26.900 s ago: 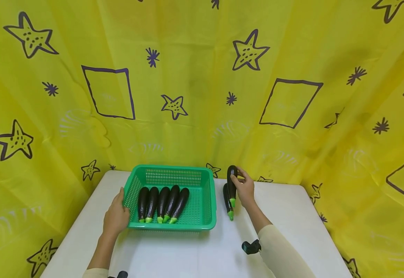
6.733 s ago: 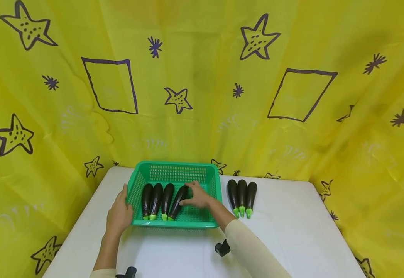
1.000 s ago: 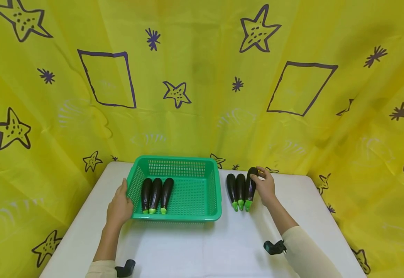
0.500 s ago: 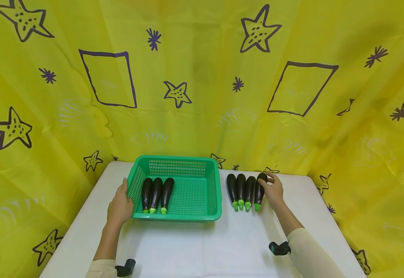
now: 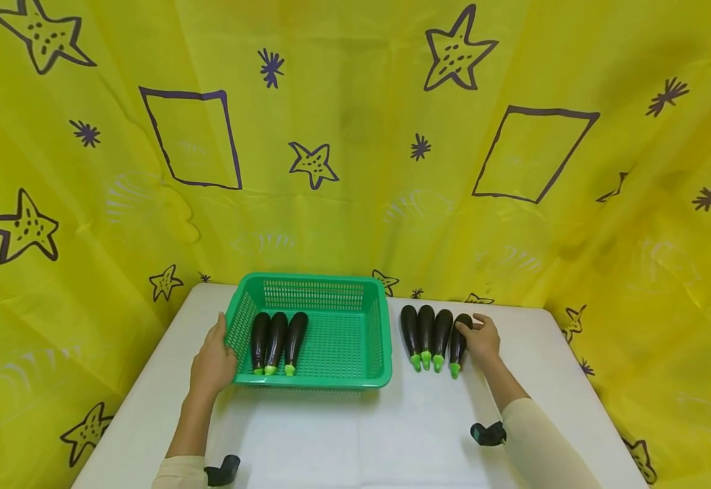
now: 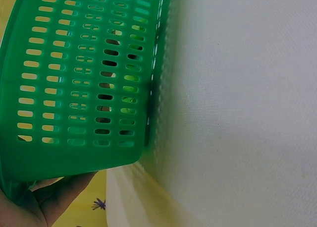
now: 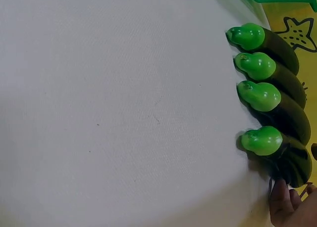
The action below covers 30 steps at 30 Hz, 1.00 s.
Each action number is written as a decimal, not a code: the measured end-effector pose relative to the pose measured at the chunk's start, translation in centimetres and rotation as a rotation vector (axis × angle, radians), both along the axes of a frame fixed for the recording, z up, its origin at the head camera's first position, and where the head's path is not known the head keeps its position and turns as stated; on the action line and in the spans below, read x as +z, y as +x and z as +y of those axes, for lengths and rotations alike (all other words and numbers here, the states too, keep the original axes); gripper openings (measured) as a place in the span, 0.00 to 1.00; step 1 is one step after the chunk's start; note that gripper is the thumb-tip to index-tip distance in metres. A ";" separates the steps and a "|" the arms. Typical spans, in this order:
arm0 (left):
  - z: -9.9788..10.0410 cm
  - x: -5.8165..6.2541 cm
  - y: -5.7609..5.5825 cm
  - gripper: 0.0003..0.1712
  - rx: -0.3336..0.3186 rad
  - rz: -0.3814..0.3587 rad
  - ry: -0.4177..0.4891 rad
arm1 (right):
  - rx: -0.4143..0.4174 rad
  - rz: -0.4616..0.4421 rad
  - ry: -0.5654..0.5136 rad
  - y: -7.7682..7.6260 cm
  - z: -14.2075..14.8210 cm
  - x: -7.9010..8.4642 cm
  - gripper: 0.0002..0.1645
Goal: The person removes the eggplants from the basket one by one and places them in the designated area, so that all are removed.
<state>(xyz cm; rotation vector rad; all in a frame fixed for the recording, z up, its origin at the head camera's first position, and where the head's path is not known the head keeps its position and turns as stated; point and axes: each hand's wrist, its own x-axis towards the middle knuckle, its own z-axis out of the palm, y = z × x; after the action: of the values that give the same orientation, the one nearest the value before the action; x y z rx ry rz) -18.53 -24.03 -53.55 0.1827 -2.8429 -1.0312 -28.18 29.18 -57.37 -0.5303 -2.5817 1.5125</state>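
My left hand (image 5: 211, 363) grips the left side of a green plastic basket (image 5: 315, 382), thumb and fingers at its rim in the left wrist view. Three dark eggplants (image 5: 277, 343) with green stems lie side by side in the basket's left half. To the right of the basket, my right hand (image 5: 482, 339) pinches the rightmost eggplant (image 5: 458, 353) by its upper body, stem towards me. Three more eggplants (image 5: 425, 333) lie in a row just left of it. In the right wrist view the held eggplant's stem (image 7: 262, 141) sits close over the tabletop.
The white table (image 5: 355, 441) carries the basket and the row. A yellow curtain (image 5: 355, 224) with drawn stars hangs right behind the table's back edge and along both sides. Black wrist cameras (image 5: 488, 435) jut out from both sleeves.
Over the last second, my right hand has moved an eggplant rightward from over the row's third one, then slightly towards me. Since 6.7 s ago, the basket's eggplants went from several to three.
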 end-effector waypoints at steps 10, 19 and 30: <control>0.0 0.1 0.1 0.42 0.007 -0.007 0.008 | -0.020 0.006 0.009 0.2 -0.1 -0.1 0.37; -0.1 0.0 0.1 0.42 0.008 0.005 -0.006 | -0.030 0.004 -0.016 0.2 -0.6 -0.3 0.35; 0.1 0.1 0.2 0.41 0.005 0.008 0.000 | -0.028 0.013 -0.015 0.2 -0.6 -0.6 0.35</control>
<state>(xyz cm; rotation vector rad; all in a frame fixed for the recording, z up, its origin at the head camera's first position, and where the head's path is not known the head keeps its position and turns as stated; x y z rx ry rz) -18.38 -23.89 -53.42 0.1847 -2.8339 -1.0286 -28.02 28.54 -57.97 -0.5548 -2.5447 1.5218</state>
